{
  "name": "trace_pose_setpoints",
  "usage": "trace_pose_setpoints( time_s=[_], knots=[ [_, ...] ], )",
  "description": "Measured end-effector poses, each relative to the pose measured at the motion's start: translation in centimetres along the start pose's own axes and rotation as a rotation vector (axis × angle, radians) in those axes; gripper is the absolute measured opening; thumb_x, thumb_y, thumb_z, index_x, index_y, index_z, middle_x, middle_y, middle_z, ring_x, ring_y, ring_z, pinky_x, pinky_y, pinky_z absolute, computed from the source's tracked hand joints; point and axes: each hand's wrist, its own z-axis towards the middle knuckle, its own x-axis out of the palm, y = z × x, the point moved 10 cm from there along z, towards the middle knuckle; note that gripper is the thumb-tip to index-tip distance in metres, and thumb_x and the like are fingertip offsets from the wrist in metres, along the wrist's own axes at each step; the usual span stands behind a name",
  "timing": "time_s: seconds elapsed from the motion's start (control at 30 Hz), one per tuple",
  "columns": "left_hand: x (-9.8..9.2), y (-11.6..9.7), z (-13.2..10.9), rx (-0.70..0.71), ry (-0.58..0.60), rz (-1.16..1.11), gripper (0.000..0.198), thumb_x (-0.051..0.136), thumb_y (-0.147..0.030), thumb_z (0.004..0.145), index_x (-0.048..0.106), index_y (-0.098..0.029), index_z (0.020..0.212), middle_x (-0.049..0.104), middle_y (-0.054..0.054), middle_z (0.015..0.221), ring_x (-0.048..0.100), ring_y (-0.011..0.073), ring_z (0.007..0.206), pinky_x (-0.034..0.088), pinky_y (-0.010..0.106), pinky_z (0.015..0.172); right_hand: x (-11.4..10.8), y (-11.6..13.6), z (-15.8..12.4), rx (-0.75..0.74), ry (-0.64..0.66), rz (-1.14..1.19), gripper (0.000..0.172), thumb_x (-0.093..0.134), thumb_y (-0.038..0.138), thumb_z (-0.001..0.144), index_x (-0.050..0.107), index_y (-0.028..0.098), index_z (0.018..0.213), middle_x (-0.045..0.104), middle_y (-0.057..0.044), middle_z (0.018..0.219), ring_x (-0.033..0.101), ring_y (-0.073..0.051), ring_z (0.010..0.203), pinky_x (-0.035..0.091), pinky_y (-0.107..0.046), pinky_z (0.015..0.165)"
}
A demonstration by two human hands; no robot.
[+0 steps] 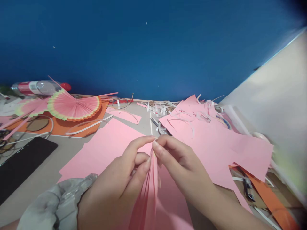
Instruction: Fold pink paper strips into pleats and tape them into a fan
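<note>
A bundle of pink pleated paper hangs upright between my hands, its folds gathered at the top. My left hand is closed on the left side of the pleats, thumb pressed against them. At the top end, my right hand pinches the gathered folds between thumb and fingers. The fingertips of both hands nearly meet there. Beneath my hands lie flat pink paper sheets. A grey-white scrunchie sits around my left wrist.
A pink paper fan with yellow-green edging rests on orange paper at left. Behind it lies a plastic bottle. A black phone-like slab is near left. Paper scraps lie along the blue wall; more pink sheets lie right.
</note>
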Motion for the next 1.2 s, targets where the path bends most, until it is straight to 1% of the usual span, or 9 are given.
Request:
trace_pose_setpoints(
  time_s=[0.17,0.3,0.43,0.53,0.67,0.77,0.97,1.1,1.2],
  knots=[
    [0.5,0.4,0.3,0.043,-0.009,-0.103,0.043,0.027,-0.028,0.097,0.017,-0.030,0.138,0.056,-0.004,0.070,0.056,0.0146,0.068,0.043,0.028,0.070,0.7,-0.9,0.0,0.048,-0.013,0.143,0.027,0.044,0.034,0.092,0.046,0.021,0.070,0.044,0.009,0.048,0.048,-0.007,0.042,0.043,-0.022,0.053],
    [0.5,0.4,0.5,0.067,-0.011,-0.144,0.040,0.030,-0.026,0.096,0.022,-0.028,0.135,0.059,-0.003,0.073,0.058,0.0146,0.074,0.043,0.028,0.076,0.6,-1.6,-0.1,0.072,-0.058,0.193,0.028,0.045,0.036,0.091,0.042,0.021,0.068,0.042,0.008,0.050,0.047,-0.007,0.042,0.041,-0.021,0.045],
    [1.0,1.0,0.6,-0.089,-0.001,-0.383,0.044,0.034,-0.039,0.095,0.019,-0.026,0.134,0.060,-0.001,0.075,0.059,0.0154,0.073,0.044,0.031,0.077,0.0,-1.3,-0.3,-0.003,-0.125,0.062,0.029,0.043,0.034,0.092,0.041,0.021,0.066,0.041,0.006,0.059,0.044,-0.007,0.048,0.038,-0.022,0.047],
    [2.6,1.1,0.5,-0.167,0.106,-0.519,0.051,0.047,-0.045,0.088,0.026,-0.022,0.129,0.055,-0.004,0.065,0.056,0.0134,0.060,0.045,0.028,0.066,-0.4,-0.7,-0.2,-0.074,-0.140,-0.083,0.029,0.043,0.031,0.092,0.040,0.020,0.065,0.041,0.004,0.063,0.042,-0.009,0.056,0.036,-0.023,0.052],
    [2.4,1.9,0.4,-0.219,0.075,-0.455,0.028,0.043,-0.047,0.089,0.049,-0.021,0.095,0.039,-0.008,0.054,0.037,0.0080,0.047,0.035,0.019,0.049,-0.3,-1.1,0.4,-0.055,-0.071,-0.087,0.026,0.043,0.029,0.091,0.044,0.020,0.067,0.044,0.004,0.063,0.043,-0.011,0.060,0.036,-0.025,0.057],
    [1.2,1.7,0.3,-0.199,0.011,-0.395,0.033,0.042,-0.050,0.088,0.050,-0.022,0.072,0.037,-0.006,0.054,0.035,0.0089,0.047,0.033,0.018,0.043,-0.4,-1.2,0.6,-0.045,-0.057,-0.035,0.024,0.044,0.027,0.091,0.047,0.020,0.068,0.049,0.004,0.064,0.046,-0.010,0.062,0.037,-0.024,0.059],
    [0.1,0.3,0.4,-0.100,-0.012,-0.188,0.032,0.038,-0.042,0.093,0.051,-0.022,0.071,0.040,-0.006,0.058,0.040,0.0094,0.050,0.035,0.020,0.047,-0.2,-1.2,0.4,-0.022,-0.057,0.096,0.023,0.046,0.027,0.091,0.049,0.020,0.069,0.055,0.005,0.064,0.053,-0.010,0.063,0.041,-0.024,0.062],
    [-0.1,-0.3,0.5,0.029,-0.007,0.026,0.030,0.036,-0.040,0.094,0.051,-0.023,0.075,0.046,-0.007,0.063,0.042,0.0083,0.051,0.035,0.021,0.053,-0.3,-1.3,0.4,-0.007,-0.074,0.092,0.023,0.047,0.028,0.090,0.048,0.020,0.068,0.054,0.005,0.063,0.053,-0.010,0.061,0.042,-0.023,0.059],
    [-0.1,-0.3,0.5,0.078,-0.013,0.072,0.029,0.034,-0.037,0.096,0.048,-0.023,0.074,0.044,-0.008,0.062,0.042,0.0082,0.051,0.035,0.021,0.057,-0.2,-1.3,0.4,0.004,-0.046,0.015,0.023,0.045,0.029,0.091,0.048,0.020,0.070,0.054,0.004,0.065,0.052,-0.010,0.063,0.041,-0.024,0.060]
  ],
)
